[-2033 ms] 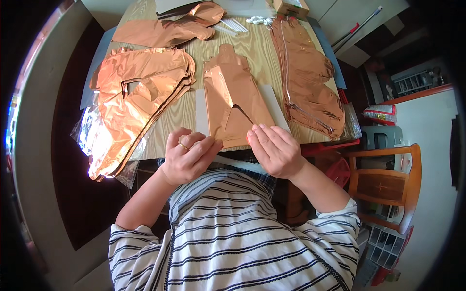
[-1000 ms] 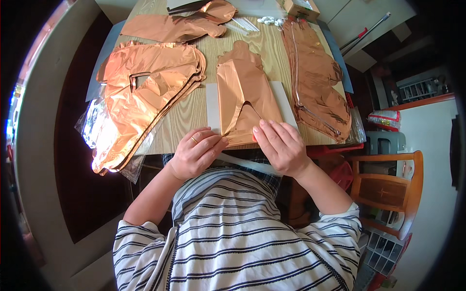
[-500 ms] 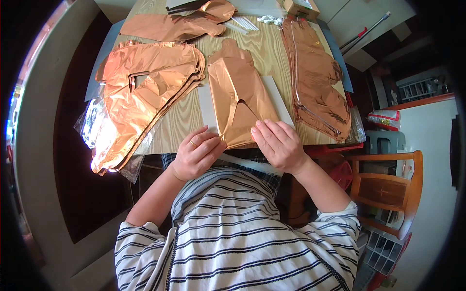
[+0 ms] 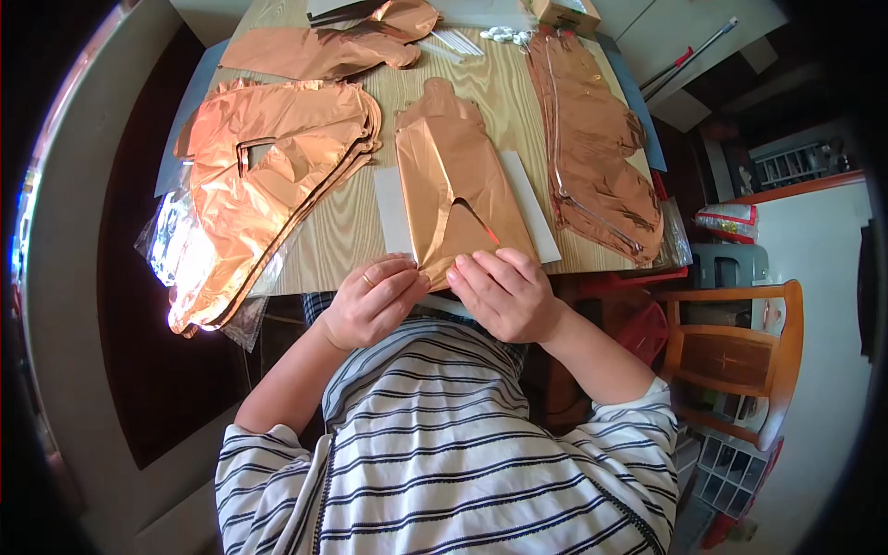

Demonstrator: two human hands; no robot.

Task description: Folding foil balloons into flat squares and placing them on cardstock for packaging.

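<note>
A flat rose-gold foil balloon (image 4: 458, 180) lies folded on a white sheet (image 4: 393, 208) near the front edge of the wooden table (image 4: 338, 236). My left hand (image 4: 370, 301), with a ring on one finger, pinches the balloon's near edge. My right hand (image 4: 504, 291) presses and grips the same edge just to the right. Both hands hover at the table's edge above my striped shirt.
A stack of rose-gold foil balloons (image 4: 254, 176) overhangs the table's left side on clear wrapping. More foil balloons lie at the right (image 4: 592, 148) and at the back (image 4: 324, 46). White straws (image 4: 453, 42) lie at the back. An orange wooden chair (image 4: 740, 356) stands at the right.
The balloon has been folded narrower and drawn slightly toward me. Both hands have closed in on its near edge, closer together than before.
</note>
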